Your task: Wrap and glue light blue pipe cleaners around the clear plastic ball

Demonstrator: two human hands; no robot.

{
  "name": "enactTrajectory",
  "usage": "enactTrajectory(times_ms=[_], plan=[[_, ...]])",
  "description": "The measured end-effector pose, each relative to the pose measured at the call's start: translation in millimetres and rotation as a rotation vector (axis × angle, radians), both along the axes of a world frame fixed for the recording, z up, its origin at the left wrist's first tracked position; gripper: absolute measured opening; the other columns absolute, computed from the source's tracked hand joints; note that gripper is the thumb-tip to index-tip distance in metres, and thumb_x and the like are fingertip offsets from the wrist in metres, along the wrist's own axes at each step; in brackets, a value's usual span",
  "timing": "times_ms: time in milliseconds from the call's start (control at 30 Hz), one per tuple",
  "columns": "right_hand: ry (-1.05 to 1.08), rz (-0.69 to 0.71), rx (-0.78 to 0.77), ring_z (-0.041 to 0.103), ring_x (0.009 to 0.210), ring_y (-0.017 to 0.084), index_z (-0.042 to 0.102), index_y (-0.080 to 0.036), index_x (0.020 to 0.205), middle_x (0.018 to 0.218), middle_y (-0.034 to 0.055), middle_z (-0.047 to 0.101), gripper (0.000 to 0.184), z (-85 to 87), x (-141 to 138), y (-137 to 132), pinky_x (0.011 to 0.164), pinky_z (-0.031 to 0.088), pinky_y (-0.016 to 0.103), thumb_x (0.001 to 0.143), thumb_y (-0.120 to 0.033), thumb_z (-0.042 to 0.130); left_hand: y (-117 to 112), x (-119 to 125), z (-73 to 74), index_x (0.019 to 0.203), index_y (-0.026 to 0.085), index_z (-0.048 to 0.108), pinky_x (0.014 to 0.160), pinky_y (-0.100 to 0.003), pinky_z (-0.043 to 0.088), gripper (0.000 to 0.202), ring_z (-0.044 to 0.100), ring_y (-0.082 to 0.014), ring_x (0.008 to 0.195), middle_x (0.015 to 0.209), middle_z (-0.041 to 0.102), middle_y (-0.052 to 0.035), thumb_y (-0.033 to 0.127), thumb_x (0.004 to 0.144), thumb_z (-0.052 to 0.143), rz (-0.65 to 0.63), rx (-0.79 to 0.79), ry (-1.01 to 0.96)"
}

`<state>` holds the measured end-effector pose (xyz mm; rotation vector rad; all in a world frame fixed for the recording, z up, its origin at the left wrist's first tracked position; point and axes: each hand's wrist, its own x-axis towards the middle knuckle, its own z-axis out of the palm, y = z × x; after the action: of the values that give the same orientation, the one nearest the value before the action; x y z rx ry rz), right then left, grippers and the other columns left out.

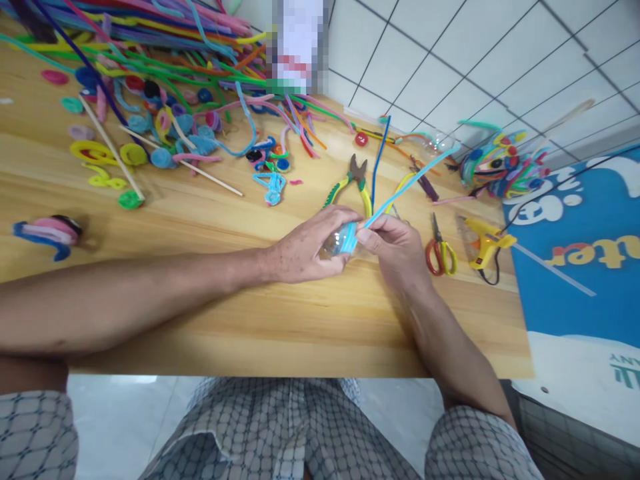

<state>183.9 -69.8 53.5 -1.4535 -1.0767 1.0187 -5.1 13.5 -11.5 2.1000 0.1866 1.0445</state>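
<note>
My left hand [311, 248] is wrapped round a small clear plastic ball [331, 245], partly hidden by the fingers. Light-blue pipe cleaner [349, 237] lies in bands around the ball's right side. One long free end of that pipe cleaner sticks up and to the right, past my right hand [395, 247]. Thumb and fingers of the right hand pinch the pipe cleaner close against the ball. Just beyond the hands lie green-and-yellow pliers [357, 175] with jaws parted, and a dark-blue pipe cleaner [381, 163].
Scissors [440, 257] and a yellow glue gun [483, 243] lie to the right. Many loose pipe cleaners [150, 40] and coiled pieces cover the back left, with thin wooden sticks [113, 147] among them. Pipe-cleaner-wrapped balls [500, 163] sit at the back right. A tiled wall [425, 60] rises behind.
</note>
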Motion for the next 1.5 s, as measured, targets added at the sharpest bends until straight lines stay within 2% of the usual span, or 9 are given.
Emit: enactTrajectory(times_ms=[200, 333, 433, 567, 700, 967, 1100, 1333, 1500], plan=[[-0.028, 0.011, 0.010, 0.059, 0.073, 0.015, 0.070, -0.026, 0.073, 0.077, -0.0034, 0.072, 0.048, 1.6, -2, -3, 0.070, 0.052, 0.031, 0.068, -0.059, 0.105, 0, -4, 5.6, 0.151, 0.022, 0.058, 0.116, -0.054, 0.062, 0.050, 0.071, -0.0324, 0.135, 0.146, 0.073, -0.0184, 0.042, 0.106, 0.069, -0.030, -0.055, 0.029], [-0.043, 0.021, 0.013, 0.059, 0.074, 0.015, 0.071, -0.026, 0.075, 0.077, -0.0037, 0.070, 0.045, 2.2, -3, -5, 0.071, 0.051, 0.031, 0.071, -0.055, 0.105, 1, -4, 5.4, 0.149, 0.022, 0.059, 0.115, -0.050, 0.063, 0.049, 0.072, -0.0302, 0.133, 0.144, 0.073, -0.0172, 0.046, 0.107, 0.066, -0.022, -0.058, 0.020], [-0.064, 0.014, 0.020, 0.058, 0.073, 0.016, 0.070, -0.027, 0.075, 0.075, -0.0041, 0.067, 0.044, 1.9, -5, -6, 0.071, 0.052, 0.032, 0.072, -0.055, 0.104, 1, -4, 4.4, 0.150, 0.023, 0.058, 0.112, -0.049, 0.063, 0.048, 0.071, -0.0296, 0.131, 0.144, 0.072, -0.0165, 0.044, 0.107, 0.064, -0.021, -0.052, 0.038], [-0.045, 0.013, 0.040, 0.061, 0.074, 0.016, 0.071, -0.027, 0.074, 0.076, -0.0037, 0.071, 0.043, 2.1, -9, -8, 0.073, 0.054, 0.032, 0.071, -0.053, 0.104, 1, -5, 3.9, 0.150, 0.021, 0.056, 0.110, -0.048, 0.064, 0.047, 0.071, -0.0292, 0.130, 0.141, 0.072, -0.0176, 0.043, 0.109, 0.064, -0.030, -0.011, 0.034], [-0.058, 0.017, 0.043, 0.062, 0.076, 0.016, 0.071, -0.027, 0.076, 0.077, -0.0036, 0.070, 0.042, 2.5, -11, -9, 0.075, 0.054, 0.033, 0.074, -0.054, 0.103, 1, -5, 3.9, 0.149, 0.023, 0.055, 0.111, -0.051, 0.063, 0.045, 0.071, -0.0303, 0.130, 0.140, 0.072, -0.0169, 0.042, 0.109, 0.064, -0.042, -0.011, 0.015], [-0.031, 0.000, -0.003, 0.058, 0.071, 0.014, 0.073, -0.027, 0.079, 0.076, -0.0044, 0.068, 0.041, 4.5, -11, -9, 0.070, 0.051, 0.030, 0.074, -0.055, 0.103, 0, -5, 3.9, 0.151, 0.024, 0.052, 0.110, -0.051, 0.064, 0.046, 0.070, -0.0307, 0.132, 0.140, 0.070, -0.0173, 0.034, 0.107, 0.063, -0.019, 0.044, -0.008], [-0.017, -0.021, -0.016, 0.056, 0.069, 0.014, 0.073, -0.027, 0.078, 0.073, -0.0045, 0.068, 0.039, 5.7, -10, -8, 0.070, 0.051, 0.030, 0.076, -0.055, 0.100, -1, -5, 3.3, 0.151, 0.024, 0.053, 0.112, -0.051, 0.062, 0.050, 0.070, -0.0307, 0.131, 0.141, 0.071, -0.0159, 0.028, 0.102, 0.063, -0.009, 0.045, -0.006], [-0.056, -0.013, -0.015, 0.059, 0.070, 0.015, 0.069, -0.027, 0.081, 0.075, -0.0045, 0.067, 0.039, 4.1, -10, -7, 0.072, 0.054, 0.032, 0.078, -0.055, 0.097, -3, -4, 0.1, 0.158, 0.022, 0.049, 0.117, -0.050, 0.062, 0.061, 0.069, -0.0309, 0.137, 0.148, 0.068, -0.0170, 0.030, 0.100, 0.065, 0.016, 0.022, 0.022], [-0.054, -0.025, -0.006, 0.059, 0.071, 0.014, 0.070, -0.027, 0.081, 0.076, -0.0049, 0.068, 0.036, 2.3, -11, -7, 0.070, 0.052, 0.031, 0.078, -0.051, 0.097, -2, -3, 0.5, 0.165, 0.022, 0.045, 0.122, -0.053, 0.060, 0.068, 0.067, -0.0323, 0.144, 0.152, 0.067, -0.0183, 0.025, 0.099, 0.064, -0.004, 0.077, -0.024]])
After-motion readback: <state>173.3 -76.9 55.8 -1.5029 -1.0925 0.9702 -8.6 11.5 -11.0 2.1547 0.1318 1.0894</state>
